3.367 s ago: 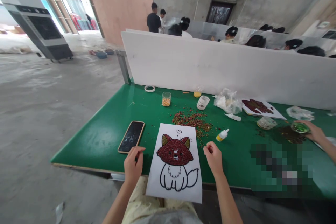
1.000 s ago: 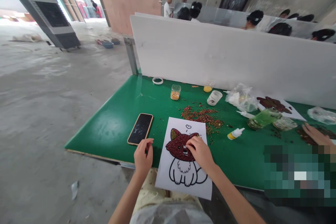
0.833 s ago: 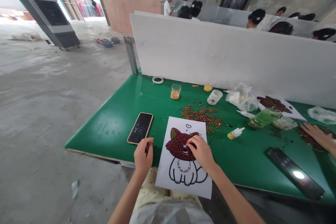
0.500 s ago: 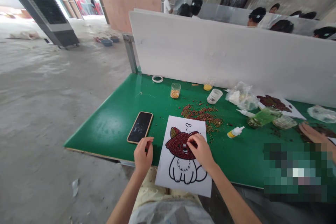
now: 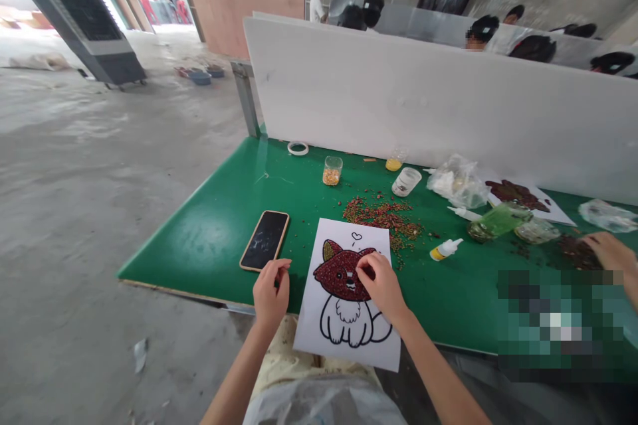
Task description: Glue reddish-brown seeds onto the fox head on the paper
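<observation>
A white sheet with a fox-like drawing [image 5: 347,325] lies in front of me, its lower end past the table edge. Dark red bits cover most of the animal's head, and one ear is greenish; the body is bare outline. My right hand [image 5: 381,285] rests over the right side of the head, thumb and finger pinched; anything between them is too small to make out. To the left of the sheet, my left hand [image 5: 272,293] is loosely curled with fingertips together, just below a phone [image 5: 264,240]. Loose red and green seeds [image 5: 381,216] are scattered beyond the sheet.
On the green table [image 5: 199,232] are a cup of yellow kernels [image 5: 331,171], a tape roll [image 5: 298,148], a clear cup [image 5: 406,182], a glue bottle [image 5: 446,250] and a plastic bag [image 5: 457,182]. A co-worker's hand [image 5: 611,252] is at dark bits on the right. A white partition [image 5: 423,93] stands behind.
Both my hands stay almost still, the right one still pinched over the animal's face. The co-worker's hand at the right has shifted right and its fingers now curl over the dark bits.
</observation>
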Action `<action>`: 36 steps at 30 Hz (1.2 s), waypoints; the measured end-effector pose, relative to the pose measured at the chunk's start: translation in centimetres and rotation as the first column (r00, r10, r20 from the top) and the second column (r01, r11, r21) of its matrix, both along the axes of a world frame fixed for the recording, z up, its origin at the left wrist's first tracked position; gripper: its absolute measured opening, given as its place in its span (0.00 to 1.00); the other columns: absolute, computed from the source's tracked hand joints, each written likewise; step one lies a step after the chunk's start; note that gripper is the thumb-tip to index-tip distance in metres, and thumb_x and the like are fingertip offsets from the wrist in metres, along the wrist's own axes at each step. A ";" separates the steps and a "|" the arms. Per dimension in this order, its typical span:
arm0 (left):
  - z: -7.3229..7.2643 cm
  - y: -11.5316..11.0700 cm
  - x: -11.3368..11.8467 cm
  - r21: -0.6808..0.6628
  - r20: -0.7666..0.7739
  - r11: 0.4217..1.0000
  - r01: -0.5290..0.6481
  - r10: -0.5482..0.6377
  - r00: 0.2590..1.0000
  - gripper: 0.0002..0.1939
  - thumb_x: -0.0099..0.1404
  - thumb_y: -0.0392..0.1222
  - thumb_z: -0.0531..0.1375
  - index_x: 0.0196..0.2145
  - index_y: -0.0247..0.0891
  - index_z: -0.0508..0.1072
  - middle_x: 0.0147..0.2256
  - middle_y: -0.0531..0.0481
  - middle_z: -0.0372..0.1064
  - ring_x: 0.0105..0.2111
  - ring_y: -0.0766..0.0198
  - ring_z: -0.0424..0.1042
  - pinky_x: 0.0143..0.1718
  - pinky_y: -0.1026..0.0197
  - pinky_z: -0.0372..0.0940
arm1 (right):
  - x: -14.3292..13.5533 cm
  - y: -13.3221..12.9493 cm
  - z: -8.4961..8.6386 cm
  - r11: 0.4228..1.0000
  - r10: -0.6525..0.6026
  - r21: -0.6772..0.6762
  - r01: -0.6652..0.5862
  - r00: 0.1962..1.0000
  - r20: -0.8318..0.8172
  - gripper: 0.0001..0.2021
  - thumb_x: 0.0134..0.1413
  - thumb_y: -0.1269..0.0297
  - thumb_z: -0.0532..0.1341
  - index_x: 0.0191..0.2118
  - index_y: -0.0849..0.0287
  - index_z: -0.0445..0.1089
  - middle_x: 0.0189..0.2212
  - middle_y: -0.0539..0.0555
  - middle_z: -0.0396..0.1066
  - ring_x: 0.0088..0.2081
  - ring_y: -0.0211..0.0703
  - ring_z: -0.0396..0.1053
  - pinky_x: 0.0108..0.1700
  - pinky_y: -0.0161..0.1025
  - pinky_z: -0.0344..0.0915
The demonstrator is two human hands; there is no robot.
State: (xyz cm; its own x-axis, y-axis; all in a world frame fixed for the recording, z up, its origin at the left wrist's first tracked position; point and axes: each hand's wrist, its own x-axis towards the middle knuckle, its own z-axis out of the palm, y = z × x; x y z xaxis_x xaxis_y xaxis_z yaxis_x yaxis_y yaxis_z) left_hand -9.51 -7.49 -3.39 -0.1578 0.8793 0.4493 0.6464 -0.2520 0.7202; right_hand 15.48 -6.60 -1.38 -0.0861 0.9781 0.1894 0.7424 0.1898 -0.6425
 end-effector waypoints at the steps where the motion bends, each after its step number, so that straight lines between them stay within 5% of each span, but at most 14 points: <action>1: 0.0 0.0 0.0 -0.003 0.003 1.000 0.000 0.000 1.000 0.09 0.63 0.35 0.50 0.35 0.37 0.70 0.31 0.50 0.70 0.30 0.65 0.69 0.33 0.64 0.63 | 0.0 0.0 0.0 1.000 0.001 -0.005 -0.001 1.000 0.001 0.04 0.53 0.71 0.55 0.29 0.56 0.63 0.31 0.52 0.66 0.37 0.44 0.63 0.40 0.40 0.60; 12: -0.1 0.2 -0.3 -0.013 -0.007 1.000 -0.003 0.003 1.000 0.09 0.63 0.36 0.51 0.35 0.38 0.70 0.31 0.49 0.70 0.30 0.65 0.69 0.33 0.63 0.64 | 1.6 -0.8 0.3 0.991 -0.028 0.132 0.021 0.999 0.046 0.07 0.59 0.66 0.52 0.32 0.56 0.65 0.32 0.53 0.66 0.37 0.44 0.64 0.41 0.42 0.62; 18: 0.0 0.3 -0.4 -0.014 -0.037 1.000 0.009 -0.010 0.999 0.09 0.63 0.37 0.51 0.35 0.38 0.70 0.31 0.50 0.70 0.29 0.65 0.69 0.33 0.64 0.63 | 3.4 -1.4 -1.1 0.951 -0.113 0.299 0.071 0.986 0.124 0.08 0.59 0.67 0.52 0.42 0.55 0.67 0.56 0.59 0.54 0.60 0.55 0.49 0.57 0.54 0.54; 24: -0.2 0.4 -0.5 -0.002 -0.058 1.000 -0.002 0.002 0.998 0.09 0.62 0.37 0.51 0.34 0.38 0.71 0.32 0.49 0.71 0.29 0.65 0.69 0.32 0.64 0.63 | 3.5 -1.3 -1.4 0.941 -0.156 0.318 0.120 0.984 0.090 0.07 0.59 0.68 0.51 0.37 0.56 0.67 0.57 0.58 0.54 0.62 0.54 0.45 0.58 0.56 0.53; 36: 0.0 0.3 0.0 0.051 -0.069 0.999 -0.011 0.014 0.998 0.10 0.62 0.35 0.50 0.32 0.38 0.71 0.30 0.49 0.70 0.28 0.66 0.68 0.31 0.64 0.62 | 2.0 -0.5 -0.6 0.938 0.090 0.303 -0.167 0.964 0.251 0.11 0.56 0.73 0.51 0.34 0.55 0.69 0.57 0.54 0.59 0.63 0.51 0.46 0.61 0.58 0.46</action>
State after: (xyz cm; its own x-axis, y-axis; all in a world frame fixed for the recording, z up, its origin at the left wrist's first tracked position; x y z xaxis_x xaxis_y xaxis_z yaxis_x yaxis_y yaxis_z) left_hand -9.52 -7.18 -3.39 -0.1356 0.8533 0.5034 0.6974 -0.2787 0.6603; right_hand 17.49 -7.09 -1.96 -0.2853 0.8467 0.4492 0.8176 0.4596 -0.3470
